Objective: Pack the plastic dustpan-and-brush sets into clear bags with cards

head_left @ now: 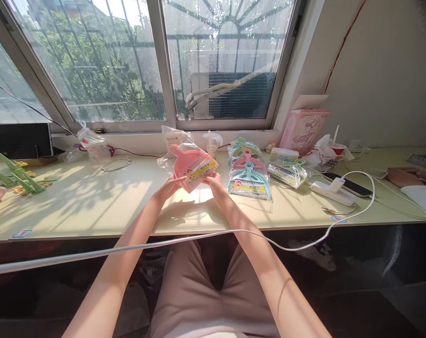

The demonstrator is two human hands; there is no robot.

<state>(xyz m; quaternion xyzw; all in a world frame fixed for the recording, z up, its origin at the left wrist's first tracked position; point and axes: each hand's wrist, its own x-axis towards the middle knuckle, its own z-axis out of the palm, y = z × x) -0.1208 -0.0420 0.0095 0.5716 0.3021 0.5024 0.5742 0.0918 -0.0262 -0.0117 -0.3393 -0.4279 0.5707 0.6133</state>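
A pink mini dustpan set [188, 162] in a clear plastic bag is held above the table, tilted, its handle toward the upper left. My left hand [171, 185] grips its lower left edge, and my right hand [213, 180] grips the lower right edge by the yellow label. To the right lies an overlapping row of bagged dustpan sets: a teal one [250, 183] in front, a pink one [247, 162] behind it and a green one [243, 146] at the back. Another green bagged set [290, 172] lies beside them.
A white cable [199, 238] crosses before my forearms to a power strip [332, 192] near a phone [348, 184]. A pink box [304, 126] stands by the window. At left are a tablet [25, 141] and green plastic pieces [21, 178]. Other people's hands [405, 177] rest at right.
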